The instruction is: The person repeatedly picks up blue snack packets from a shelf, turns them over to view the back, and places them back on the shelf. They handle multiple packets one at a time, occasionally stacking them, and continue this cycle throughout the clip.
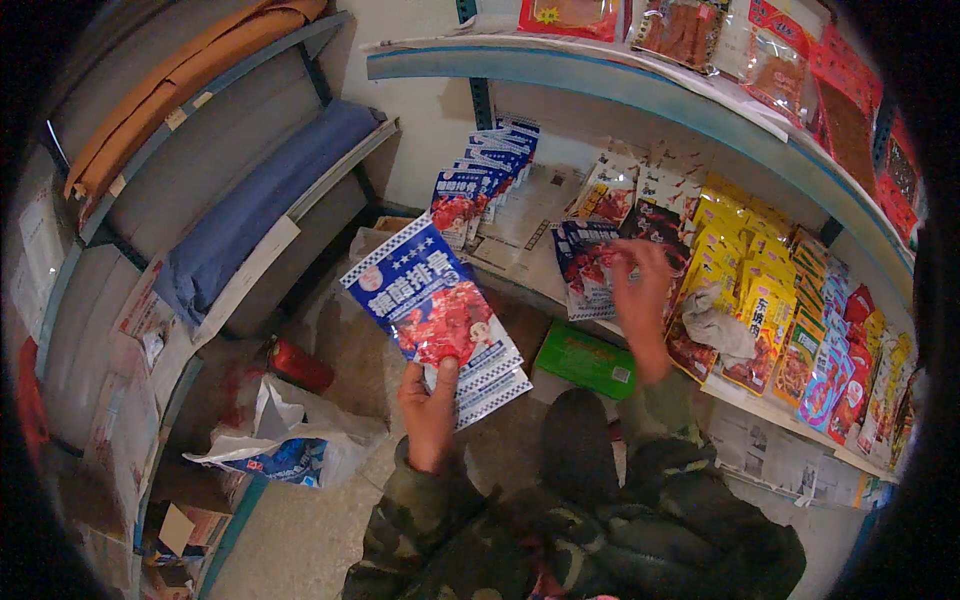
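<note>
My left hand (430, 412) grips a small stack of blue-and-white plastic food packets (442, 300) by the lower edge, thumb on the front. The top packet bears printed writing, a picture of glazed meat and a cartoon figure. My right hand (641, 292) is at the lower shelf on the right, its fingertips at the right edge of similar blue packets (581, 270), which tilt near the shelf's front edge. Part of the grip is hidden by the fingers. More blue packets (480, 180) stand in an overlapping row at the shelf's left end.
Yellow packets (765, 292) and a crumpled grey cloth (716, 326) lie on the lower shelf (525, 270). An upper shelf (600, 60) overhangs it. Below are a green box (585, 360) and an open white bag (345, 435). A blue roll (262, 202) lies on the left rack.
</note>
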Tool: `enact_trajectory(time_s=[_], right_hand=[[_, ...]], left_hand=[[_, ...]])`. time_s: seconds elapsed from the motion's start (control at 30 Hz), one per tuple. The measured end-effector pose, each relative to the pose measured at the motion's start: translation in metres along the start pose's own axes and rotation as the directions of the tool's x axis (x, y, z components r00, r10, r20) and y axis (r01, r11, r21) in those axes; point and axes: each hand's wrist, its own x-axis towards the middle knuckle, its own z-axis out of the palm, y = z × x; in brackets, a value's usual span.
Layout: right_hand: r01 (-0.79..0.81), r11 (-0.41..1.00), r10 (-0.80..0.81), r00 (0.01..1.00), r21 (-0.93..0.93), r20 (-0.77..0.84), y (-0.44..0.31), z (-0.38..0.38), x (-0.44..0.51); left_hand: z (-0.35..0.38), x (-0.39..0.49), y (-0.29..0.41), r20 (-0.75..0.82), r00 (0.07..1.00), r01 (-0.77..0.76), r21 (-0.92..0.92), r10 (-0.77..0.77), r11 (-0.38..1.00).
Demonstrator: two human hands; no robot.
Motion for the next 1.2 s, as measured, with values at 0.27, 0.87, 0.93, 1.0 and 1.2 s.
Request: enact_trajectory(time_s=[0.27, 0.87, 0.93, 1.0, 1.2], right_hand=[[-0.544, 0.578, 0.142, 0.801, 0.608, 0.582, -0.093, 0.018, -0.052], [-0.535, -0.832, -0.364, 0.728, 0.149, 0.581, -0.042, 0.015, -0.063], [-0.537, -0.825, -0.362, 0.742, 0.176, 0.565, -0.044, 0.015, -0.065], [-0.533, -0.824, -0.354, 0.749, 0.192, 0.56, -0.046, 0.014, -0.065], [-0.537, -0.832, -0.395, 0.75, 0.139, 0.531, -0.051, 0.011, -0.064]], left_hand=[[0.008, -0.003, -0.006, 0.079, 0.995, 0.063, 0.024, -0.064, 0.998], [0.018, -0.009, 0.005, 0.07, 0.996, 0.041, 0.182, -0.054, 0.983], [0.018, -0.01, 0.005, 0.066, 0.996, 0.049, 0.156, -0.06, 0.987], [0.017, -0.01, 0.004, 0.074, 0.996, 0.044, 0.129, -0.054, 0.991], [0.014, -0.009, 0.001, 0.058, 0.997, 0.04, 0.169, -0.05, 0.985]])
